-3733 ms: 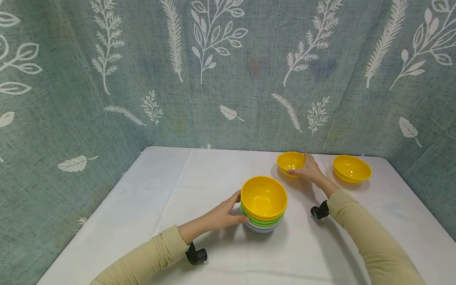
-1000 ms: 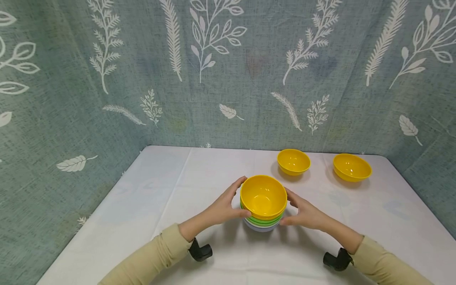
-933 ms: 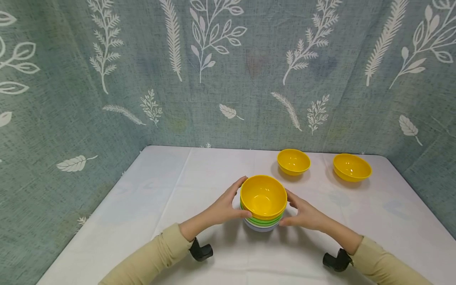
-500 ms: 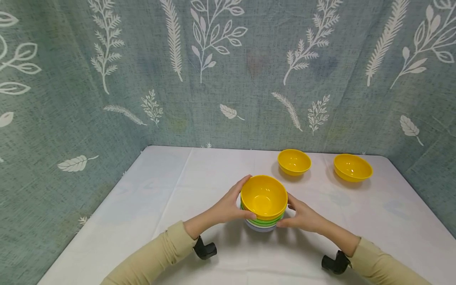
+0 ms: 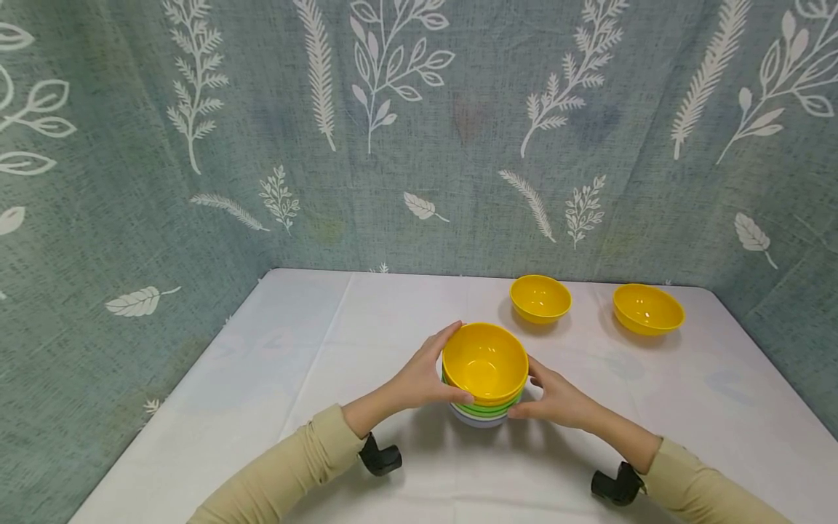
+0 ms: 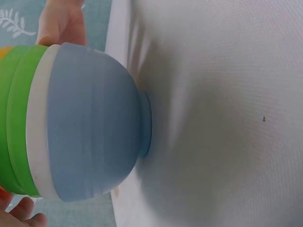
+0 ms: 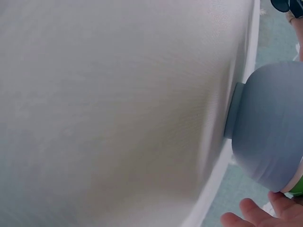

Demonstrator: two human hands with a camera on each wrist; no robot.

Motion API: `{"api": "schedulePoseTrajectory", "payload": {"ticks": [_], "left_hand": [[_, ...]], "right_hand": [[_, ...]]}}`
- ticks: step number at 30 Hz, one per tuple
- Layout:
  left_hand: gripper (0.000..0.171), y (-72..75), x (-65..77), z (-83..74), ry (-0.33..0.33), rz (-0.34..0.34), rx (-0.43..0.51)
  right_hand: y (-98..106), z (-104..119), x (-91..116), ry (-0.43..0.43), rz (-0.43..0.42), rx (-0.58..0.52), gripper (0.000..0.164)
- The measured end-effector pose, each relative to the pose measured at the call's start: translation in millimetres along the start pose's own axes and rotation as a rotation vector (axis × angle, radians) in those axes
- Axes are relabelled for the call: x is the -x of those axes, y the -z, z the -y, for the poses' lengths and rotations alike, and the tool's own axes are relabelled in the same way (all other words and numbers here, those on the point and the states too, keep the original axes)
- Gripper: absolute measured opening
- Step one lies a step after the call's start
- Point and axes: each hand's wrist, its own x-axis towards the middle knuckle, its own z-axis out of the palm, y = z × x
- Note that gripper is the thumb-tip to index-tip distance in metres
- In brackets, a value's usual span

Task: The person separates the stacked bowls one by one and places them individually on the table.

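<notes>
A stack of nested bowls stands mid-table in the head view, a yellow bowl (image 5: 484, 364) on top. Below it show green rims (image 5: 487, 410), a white rim (image 6: 39, 123) and a blue-grey bowl (image 6: 94, 123) at the bottom, its foot at the tablecloth. My left hand (image 5: 425, 375) holds the stack from the left, thumb at the front and fingers reaching round behind the yellow rim. From the right, my right hand (image 5: 555, 393) holds it lower down, thumb near the green and white rims. In the right wrist view, several fingertips (image 7: 253, 210) lie close beside the blue-grey bowl.
Behind the stack, toward the right, a smaller yellow bowl (image 5: 540, 299) and a wider yellow bowl (image 5: 648, 310) sit apart near the back edge. A white cloth covers the table (image 5: 366, 313). Leaf-patterned green curtain (image 5: 419, 145) encloses the back and sides.
The right hand has left the smaller yellow bowl at the back and come to the stack's right side. My left hand has slid slightly right around the rim. The stack stays in place.
</notes>
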Motion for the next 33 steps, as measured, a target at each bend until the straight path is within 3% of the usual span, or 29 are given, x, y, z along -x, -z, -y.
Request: {"api": "schedulePoseTrajectory", "payload": {"ticks": [14,33], "left_hand": [[0.099,5.3,-1.9,-5.5,0.024,-0.042,0.026],[0.103,44.9,-13.9,-14.3,0.053,-0.204,0.056]], "right_hand": [[0.4,1.3,0.2,-0.018,0.004,-0.005,0.093],[3.3,-0.8,-0.2,-0.013,0.017,0.017,0.093]]}}
